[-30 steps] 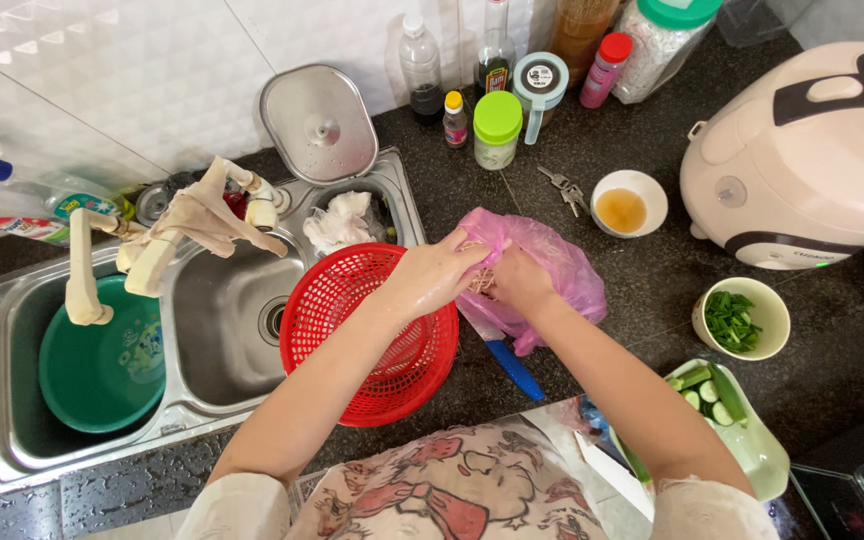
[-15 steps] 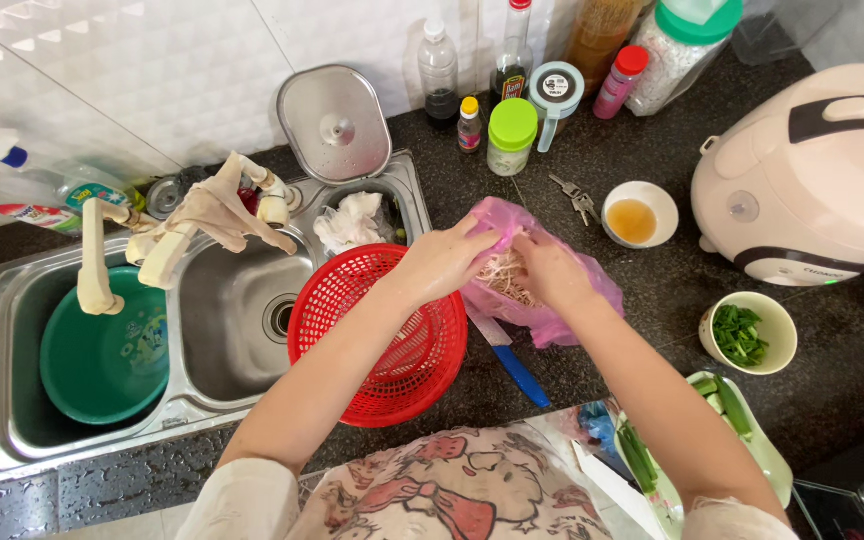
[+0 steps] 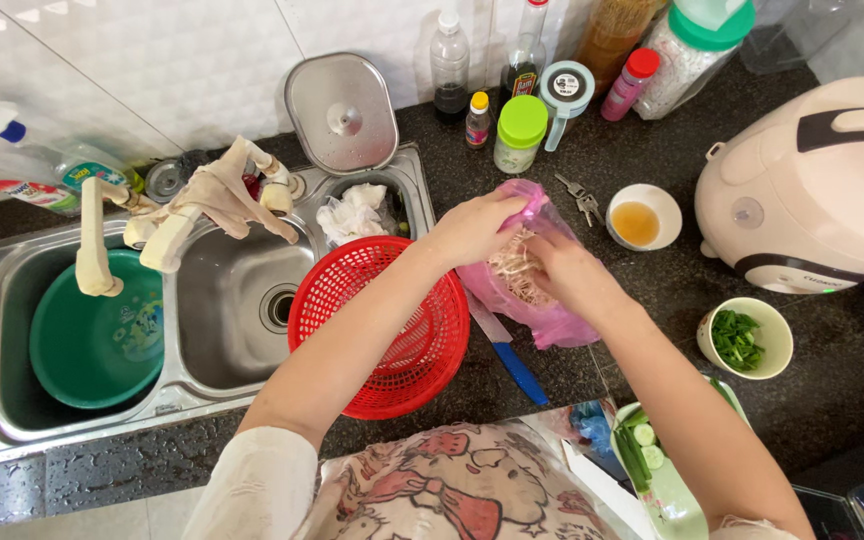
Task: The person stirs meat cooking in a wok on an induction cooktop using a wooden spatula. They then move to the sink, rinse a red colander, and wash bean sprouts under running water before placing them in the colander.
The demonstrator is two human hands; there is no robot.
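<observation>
Pink bag [image 3: 537, 300] sits centre frame on the dark tabletop [image 3: 832, 400], just right of the red basket [image 3: 382, 325]. Our left hand [image 3: 472, 228] pinches the bag's upper rim, fingers closed on the plastic. Our right hand [image 3: 567, 275] lies over the bag's mouth, fingers curled down toward the pale sprouts [image 3: 512, 270]; we cannot tell whether it grips any. Bag lies between the two hands, touching both.

Containers: the bag holds a tangle of pale sprouts. Red basket rests over the sink's [image 3: 12, 400] right edge; our left forearm crosses above it and hides much of the inside. Green basin [image 3: 92, 340] sits in the left sink bowl, looks bare inside. White bowl [image 3: 637, 215], upper right of the bag, holds amber liquid. Small bowl [image 3: 747, 335], right, holds chopped greens. Pale green tray [image 3: 667, 490], lower right, holds cucumber slices and green stalks.

Bag's long axis runs from upper centre toward lower right; mouth opens up and left toward the camera. A blue-handled knife [image 3: 507, 355] lies partly under the bag, handle toward the lower right.
</observation>
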